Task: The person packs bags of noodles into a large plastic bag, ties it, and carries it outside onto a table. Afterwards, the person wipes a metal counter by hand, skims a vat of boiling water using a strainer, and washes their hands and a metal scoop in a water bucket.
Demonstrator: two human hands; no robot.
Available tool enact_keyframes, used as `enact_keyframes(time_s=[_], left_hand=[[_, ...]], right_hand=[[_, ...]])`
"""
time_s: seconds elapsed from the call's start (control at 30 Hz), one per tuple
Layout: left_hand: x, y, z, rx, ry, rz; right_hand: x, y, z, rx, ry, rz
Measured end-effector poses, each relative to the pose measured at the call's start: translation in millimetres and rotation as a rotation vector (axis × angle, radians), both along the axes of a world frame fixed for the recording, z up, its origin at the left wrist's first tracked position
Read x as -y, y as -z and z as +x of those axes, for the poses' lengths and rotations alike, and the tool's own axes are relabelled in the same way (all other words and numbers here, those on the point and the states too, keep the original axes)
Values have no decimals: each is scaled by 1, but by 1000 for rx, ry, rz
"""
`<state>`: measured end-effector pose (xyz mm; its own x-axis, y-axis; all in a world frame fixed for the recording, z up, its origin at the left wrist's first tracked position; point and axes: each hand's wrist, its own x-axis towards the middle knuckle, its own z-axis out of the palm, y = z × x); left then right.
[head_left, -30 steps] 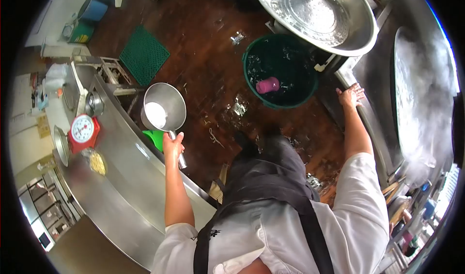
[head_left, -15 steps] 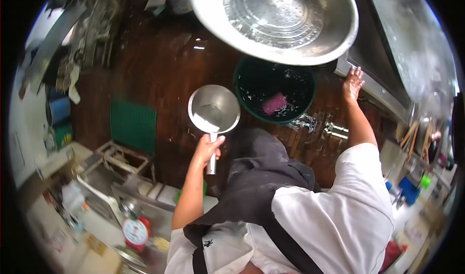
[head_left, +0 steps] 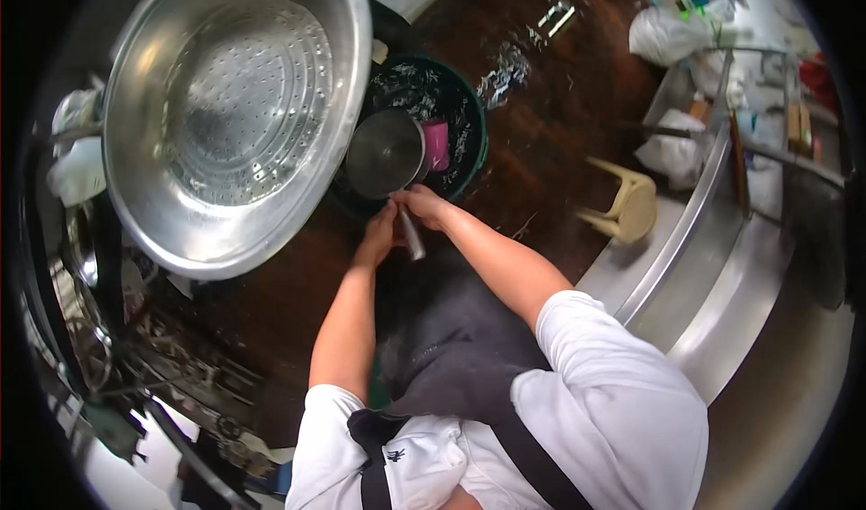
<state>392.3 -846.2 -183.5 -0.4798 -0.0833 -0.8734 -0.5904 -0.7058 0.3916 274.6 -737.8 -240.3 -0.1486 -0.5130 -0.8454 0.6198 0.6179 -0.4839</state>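
A metal saucepan (head_left: 383,156) with a straight handle hangs over the dark green tub (head_left: 479,118), overlapping it in this view. Closed at the handle's base near the rim is my right hand (head_left: 426,208). My left hand (head_left: 380,235) is closed beside it, also at the handle, with part of its fingers hidden. The handle's end sticks out below both hands. In the tub there is water, with a pink cup-like thing (head_left: 436,145) just right of the pan. A large perforated metal basin (head_left: 244,104) looms at the left, nearer to the camera, its rim overlapping the tub's left side.
Wet brown floor (head_left: 532,122) surrounds the tub. A beige plastic stool (head_left: 634,208) is on the right, before a metal sink counter (head_left: 686,239). White bags (head_left: 667,36) lie at the upper right. Dark machinery and frames (head_left: 189,357) fill the lower left.
The view has turned to the right. The saucepan has moved from beside the tub to over it. My right hand, earlier open by a metal edge, has joined my left at the handle.
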Motion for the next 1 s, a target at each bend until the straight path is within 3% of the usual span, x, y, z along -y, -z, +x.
enact_keyframes(time_s=[0.03,0.07,0.1,0.17,0.23,0.33,0.47,0.57,0.6,0.63,0.67,0.7,0.73,0.77,0.8,0.9,0.97,1.0], left_hand=[[16,16,4,30,302,-18],[40,58,15,26,439,-155],[60,97,24,24,579,-289],[80,87,-11,1,517,-1235],[114,85,-57,-89,451,-1399],[143,76,-121,-230,521,-1697],[148,105,-175,-409,438,-1835],[172,145,-206,-494,444,-2157],[179,144,-211,-612,555,-2304],[208,170,-214,-604,700,-2210],[218,177,-218,-491,762,-2014],[221,176,-223,-551,798,-1987],[241,200,-227,-656,795,-2110],[223,172,-224,-691,843,-2351],[217,175,-227,-659,830,-2303],[228,180,-236,-588,817,-2249],[228,173,-244,-601,818,-2295],[235,181,-256,-434,962,-2291]], right_hand=[[-1,23,13,-180,115,8],[6,-10,11,-40,369,55],[10,-34,4,-167,207,122],[15,-22,9,-472,-40,221],[17,13,23,-822,-204,304],[35,0,18,-740,-220,400],[49,34,8,-704,-228,438],[49,37,-9,-682,-237,378],[46,41,-11,-668,-233,361],[46,55,-5,-668,-217,347],[45,69,-6,-680,-203,354],[41,77,-11,-686,-245,336],[38,86,-15,-688,-290,305],[32,98,-15,-723,-241,288],[29,108,-11,-753,-189,249],[-2,78,-36,-325,-57,50],[-16,79,-35,-302,-20,15],[-16,81,-36,-291,-5,-18]])
